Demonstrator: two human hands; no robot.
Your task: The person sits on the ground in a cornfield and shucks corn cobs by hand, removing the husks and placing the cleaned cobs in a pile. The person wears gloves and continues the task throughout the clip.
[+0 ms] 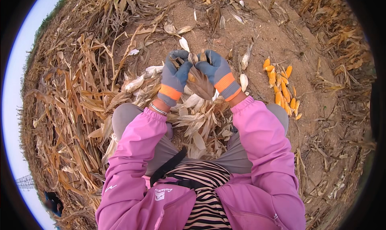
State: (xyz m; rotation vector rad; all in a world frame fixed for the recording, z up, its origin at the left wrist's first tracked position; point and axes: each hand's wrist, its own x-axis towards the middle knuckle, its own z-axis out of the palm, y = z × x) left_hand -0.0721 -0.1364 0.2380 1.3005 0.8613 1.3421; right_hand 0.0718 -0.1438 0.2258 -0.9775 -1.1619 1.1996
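Both of my hands wear grey-blue work gloves with orange cuff bands. An ear of corn in dry brown husk (pixel 200 84) hangs between them, its lower husk pointing towards my body. My left hand (pixel 177 73) grips husk leaves at the ear's upper left. On the other side my right hand (pixel 214 70) has its fingers curled around husk at the upper right. A bit of yellow kernel shows near my left thumb; husk and fingers hide most of the ear. Below, stripped pale husks (pixel 197 118) lie heaped between my knees.
A pile of bare yellow corn cobs (pixel 283 86) lies on the soil to the right of my right knee. Dry corn stalks (pixel 81 88) crowd the left side. More stalks (pixel 334 25) line the far right. Loose husk pieces (pixel 245 59) are scattered on the brown soil (pixel 271 28).
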